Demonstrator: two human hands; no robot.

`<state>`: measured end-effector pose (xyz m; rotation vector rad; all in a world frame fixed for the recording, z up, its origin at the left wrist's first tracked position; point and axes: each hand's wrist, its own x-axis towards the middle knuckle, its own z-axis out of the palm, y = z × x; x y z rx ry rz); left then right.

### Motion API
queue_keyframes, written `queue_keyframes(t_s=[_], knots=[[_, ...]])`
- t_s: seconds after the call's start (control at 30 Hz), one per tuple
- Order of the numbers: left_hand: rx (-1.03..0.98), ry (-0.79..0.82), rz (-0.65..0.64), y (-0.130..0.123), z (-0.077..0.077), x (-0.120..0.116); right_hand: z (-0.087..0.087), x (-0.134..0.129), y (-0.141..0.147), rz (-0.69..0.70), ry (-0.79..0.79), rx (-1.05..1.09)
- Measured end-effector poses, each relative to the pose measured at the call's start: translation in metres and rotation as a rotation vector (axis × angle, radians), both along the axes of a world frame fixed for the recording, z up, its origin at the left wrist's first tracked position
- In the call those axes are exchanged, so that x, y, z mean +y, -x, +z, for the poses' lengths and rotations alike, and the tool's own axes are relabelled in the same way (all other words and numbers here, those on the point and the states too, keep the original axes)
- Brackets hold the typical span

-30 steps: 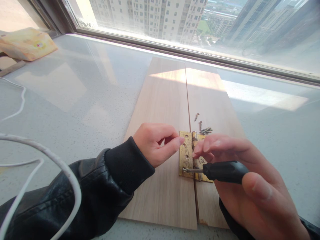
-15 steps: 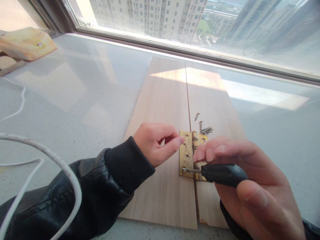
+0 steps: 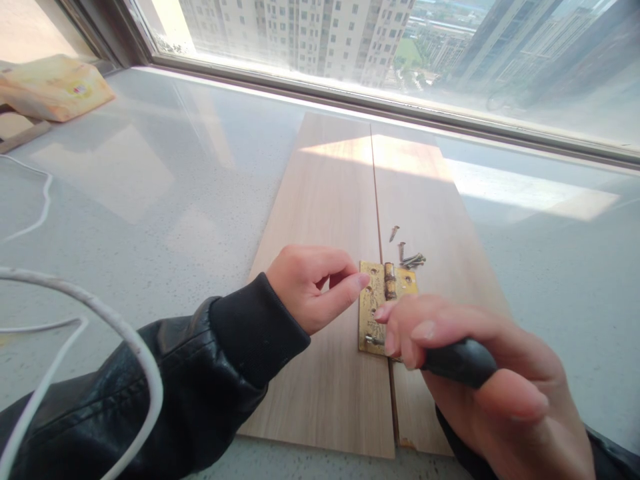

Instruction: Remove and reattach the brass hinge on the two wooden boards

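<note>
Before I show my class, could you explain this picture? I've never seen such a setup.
No machine here: these are a person's two bare hands, seen by a head-worn camera looking forward and down. The right hand holds a black-handled screwdriver, its tip at the near left corner of a brassy hinge. The left hand has its fingertips at the hinge's left plate. Two wooden boards lie on a speckled surface; the hinge spans their seam, with screws beyond it.

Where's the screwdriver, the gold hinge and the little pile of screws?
Screwdriver [image 3: 463,363]: head view, on its black handle.
Gold hinge [image 3: 377,295]: head view, on its left plate.
Pile of screws [image 3: 413,261]: head view, on the screws' shafts.
</note>
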<state>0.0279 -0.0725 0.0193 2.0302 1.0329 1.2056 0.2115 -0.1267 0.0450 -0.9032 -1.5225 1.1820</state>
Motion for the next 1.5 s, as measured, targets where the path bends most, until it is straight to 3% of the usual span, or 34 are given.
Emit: queue_keyframes(t_s=[0.17, 0.3, 0.5, 0.8, 1.17, 1.5], knots=[[-0.003, -0.001, 0.002, 0.0, -0.001, -0.001, 0.001, 0.001, 0.004, 0.169, 0.128, 0.125], [-0.002, 0.006, 0.007, -0.001, -0.001, -0.001, 0.005, -0.006, 0.0, 0.137, 0.16, 0.09], [-0.009, 0.003, -0.001, 0.0, -0.001, -0.001, 0.007, -0.003, -0.001, 0.138, 0.008, -0.025], [-0.004, -0.005, 0.002, 0.0, -0.001, 0.001, -0.009, 0.0, 0.001, -0.035, -0.025, 0.179], [-0.015, 0.007, 0.004, -0.001, -0.002, 0.0, 0.003, -0.003, 0.008, 0.144, 0.184, 0.234], [-0.012, -0.003, -0.002, 0.0, -0.001, 0.0, -0.001, -0.003, 0.001, 0.182, 0.03, 0.078]])
